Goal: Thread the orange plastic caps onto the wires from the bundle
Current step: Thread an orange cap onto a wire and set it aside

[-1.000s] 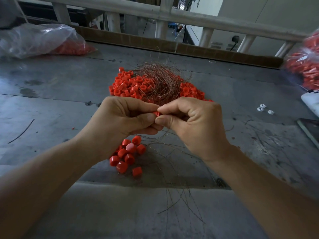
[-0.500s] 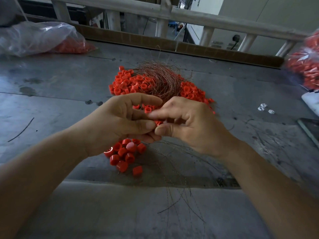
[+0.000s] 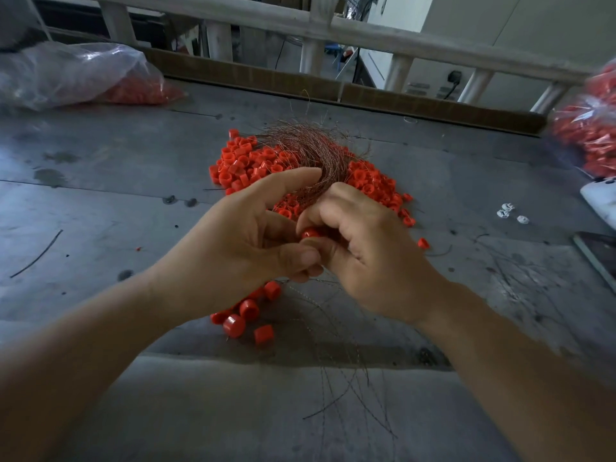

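one orange cap (image 3: 310, 233) is pinched between the thumb and forefinger of the right hand (image 3: 370, 258), whose other fingers are curled. the left hand (image 3: 233, 248) is set against it, thumb pressed to curled fingers just beside the cap, forefinger stretched out toward the wire bundle (image 3: 310, 155); whether a wire is gripped in that pinch cannot be told. the bundle is laid over the pile of loose caps (image 3: 246, 165) on the grey table (image 3: 100, 195), and its near end is hidden between the two hands. a small group of caps (image 3: 248, 310) is located on the table below the left wrist, with thin loose wires (image 3: 346, 378) fanned out beside it toward the near edge. a clear bag (image 3: 66, 71) holding orange parts is placed at the far left, and a second bag (image 3: 593, 138) at the far right.
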Demonstrator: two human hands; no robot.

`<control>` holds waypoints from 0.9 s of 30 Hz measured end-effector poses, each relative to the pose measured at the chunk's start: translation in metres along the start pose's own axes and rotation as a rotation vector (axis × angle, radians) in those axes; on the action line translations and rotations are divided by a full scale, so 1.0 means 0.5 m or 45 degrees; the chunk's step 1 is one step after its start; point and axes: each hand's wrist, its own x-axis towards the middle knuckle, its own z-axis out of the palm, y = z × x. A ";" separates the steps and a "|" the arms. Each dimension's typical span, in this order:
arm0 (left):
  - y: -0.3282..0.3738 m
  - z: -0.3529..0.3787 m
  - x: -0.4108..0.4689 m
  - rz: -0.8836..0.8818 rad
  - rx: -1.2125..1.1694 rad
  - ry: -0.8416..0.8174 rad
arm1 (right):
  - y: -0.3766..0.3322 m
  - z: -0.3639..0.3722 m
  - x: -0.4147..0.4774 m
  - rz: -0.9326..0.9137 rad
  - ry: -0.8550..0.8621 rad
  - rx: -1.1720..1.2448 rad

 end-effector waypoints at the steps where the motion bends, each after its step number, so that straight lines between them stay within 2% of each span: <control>1: 0.000 0.001 -0.002 0.010 -0.007 0.008 | -0.001 0.002 -0.001 -0.002 0.022 0.011; 8: 0.007 0.005 -0.003 0.005 -0.038 0.032 | 0.005 -0.001 -0.001 0.006 0.032 0.088; 13: 0.012 -0.010 0.005 -0.100 -0.094 0.040 | 0.007 0.002 0.000 0.010 0.068 0.154; 15: 0.012 -0.016 0.010 -0.106 -0.118 0.080 | 0.006 -0.001 0.000 0.101 0.047 0.242; 18: 0.015 -0.029 0.013 -0.086 -0.307 0.108 | 0.010 -0.009 0.004 0.232 -0.006 0.399; 21: 0.018 -0.044 0.014 -0.073 -0.437 0.107 | 0.014 -0.014 0.003 0.213 0.040 0.319; 27: 0.028 -0.063 0.013 -0.067 -0.434 0.154 | 0.016 -0.035 0.007 0.233 0.026 0.193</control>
